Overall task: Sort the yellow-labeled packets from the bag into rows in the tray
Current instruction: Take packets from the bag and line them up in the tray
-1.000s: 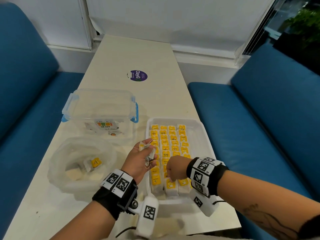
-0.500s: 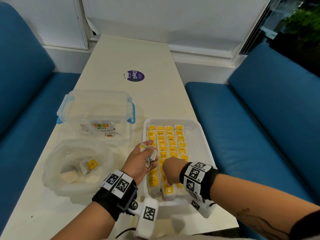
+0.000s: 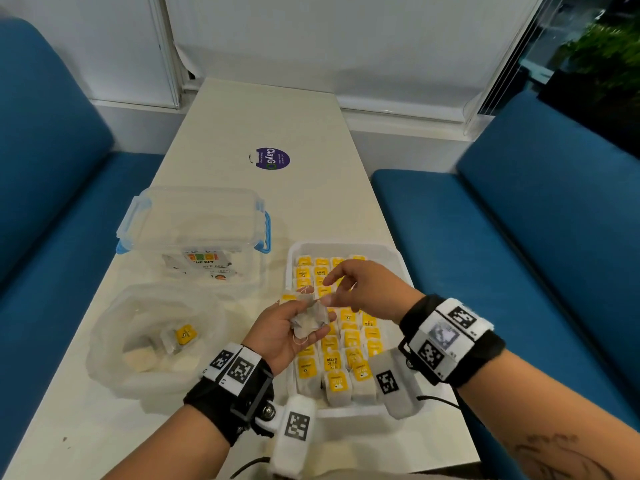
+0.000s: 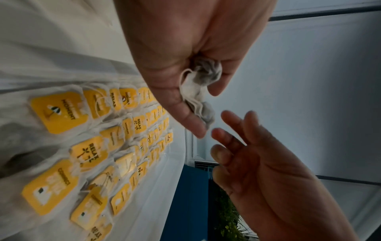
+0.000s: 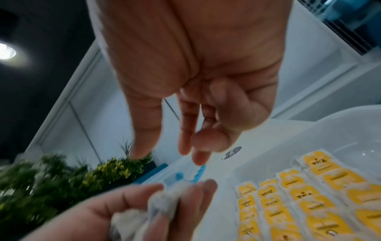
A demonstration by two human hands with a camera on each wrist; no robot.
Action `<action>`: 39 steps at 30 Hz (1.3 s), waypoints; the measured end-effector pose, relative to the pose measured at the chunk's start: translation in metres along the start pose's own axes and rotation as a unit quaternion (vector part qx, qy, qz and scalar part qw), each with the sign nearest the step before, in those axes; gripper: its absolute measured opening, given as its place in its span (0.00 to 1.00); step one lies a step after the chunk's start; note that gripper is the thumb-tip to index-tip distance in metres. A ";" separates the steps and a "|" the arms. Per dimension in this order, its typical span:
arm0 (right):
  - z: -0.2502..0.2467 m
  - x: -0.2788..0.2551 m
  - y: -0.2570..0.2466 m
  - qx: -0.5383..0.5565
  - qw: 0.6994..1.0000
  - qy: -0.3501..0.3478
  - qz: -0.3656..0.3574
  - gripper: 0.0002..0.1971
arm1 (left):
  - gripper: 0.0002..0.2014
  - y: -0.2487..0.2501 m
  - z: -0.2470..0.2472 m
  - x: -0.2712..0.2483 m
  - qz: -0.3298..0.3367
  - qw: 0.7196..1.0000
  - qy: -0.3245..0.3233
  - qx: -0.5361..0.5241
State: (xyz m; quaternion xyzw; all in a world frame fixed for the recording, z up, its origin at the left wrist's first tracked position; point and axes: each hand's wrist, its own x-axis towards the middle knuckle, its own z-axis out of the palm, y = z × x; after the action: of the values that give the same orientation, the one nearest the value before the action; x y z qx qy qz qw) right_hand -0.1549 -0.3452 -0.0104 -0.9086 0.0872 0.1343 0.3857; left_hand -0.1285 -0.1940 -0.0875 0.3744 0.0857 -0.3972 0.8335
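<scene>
A white tray [image 3: 398, 258] near the table's right edge holds rows of yellow-labeled packets [image 3: 330, 362]. My left hand [image 3: 291, 327] hovers over the tray's left rim and holds a few packets [image 3: 310, 318], also seen crumpled in the left wrist view [image 4: 199, 84] and the right wrist view [image 5: 163, 203]. My right hand [image 3: 360, 289] hangs above the tray with loosely spread fingers [image 4: 233, 120], empty, its fingertips just short of the held packets. A clear plastic bag [image 3: 114, 341] at the left holds a yellow-labeled packet [image 3: 185, 335] and some others.
A clear lidded box [image 3: 194, 223] with blue clips stands behind the bag. A purple round sticker [image 3: 272, 158] lies farther back on the white table [image 3: 242, 116]. Blue benches flank the table on both sides.
My right hand has lifted off the tray's near rows and moved up to the packets in my left hand. My left hand has turned slightly, still holding them.
</scene>
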 end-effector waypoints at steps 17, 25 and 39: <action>0.039 -0.015 0.006 -0.262 0.947 0.063 -0.173 0.14 | 0.10 -0.004 0.000 -0.002 -0.031 0.996 -0.012 -0.086; 0.040 -0.017 0.009 -0.281 0.944 0.081 -0.151 0.17 | 0.13 -0.004 -0.003 -0.005 -0.031 0.997 0.002 -0.067; 0.019 -0.009 0.028 -0.041 0.987 0.156 -0.024 0.05 | 0.08 0.000 -0.010 -0.002 0.014 0.997 0.077 -0.019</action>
State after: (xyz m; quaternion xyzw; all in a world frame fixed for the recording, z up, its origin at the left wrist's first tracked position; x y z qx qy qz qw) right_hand -0.1743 -0.3498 -0.0390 -0.9353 0.1192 -0.0144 0.3329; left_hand -0.1285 -0.1861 -0.0941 0.3892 0.1513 -0.3537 0.8370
